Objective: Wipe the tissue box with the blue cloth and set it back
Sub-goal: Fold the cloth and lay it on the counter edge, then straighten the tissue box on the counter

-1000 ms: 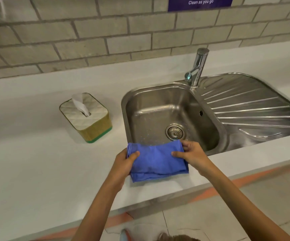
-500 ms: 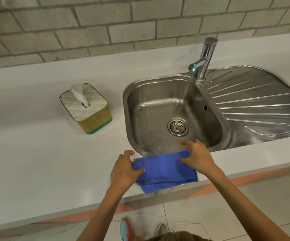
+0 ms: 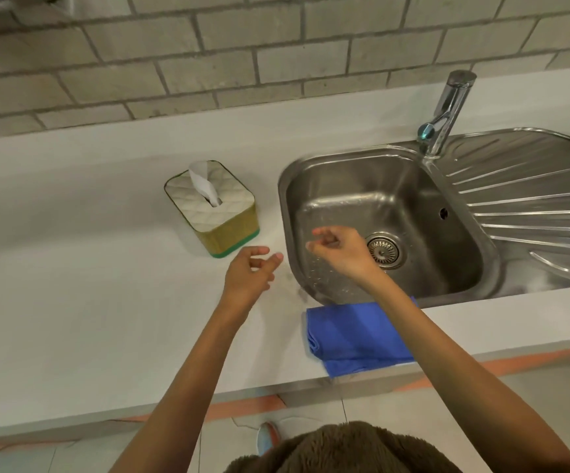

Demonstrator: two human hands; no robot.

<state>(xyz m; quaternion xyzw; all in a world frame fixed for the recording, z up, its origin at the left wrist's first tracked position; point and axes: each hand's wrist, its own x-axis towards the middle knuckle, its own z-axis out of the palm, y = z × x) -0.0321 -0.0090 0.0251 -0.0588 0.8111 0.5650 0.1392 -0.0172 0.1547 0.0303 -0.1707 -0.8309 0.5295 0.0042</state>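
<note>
Tissue box (image 3: 212, 208) sits upright on desk (image 3: 72, 302), frame centre-left, just left of sink (image 3: 384, 158). Blue cloth (image 3: 355, 336) lies folded at desk's front edge, lower centre. Left hand (image 3: 249, 271) & right hand (image 3: 336, 249) both loosely open, empty, near box w/o touching.

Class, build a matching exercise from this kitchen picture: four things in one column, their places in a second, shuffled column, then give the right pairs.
Things
1. blue cloth
2. tissue box
3. tap
4. right hand

Places
A. above the sink basin
B. on the counter, left of the sink
C. at the sink's back rim
D. folded at the counter's front edge

Pairs: 1-D, 2-B, 3-C, 4-A
</note>
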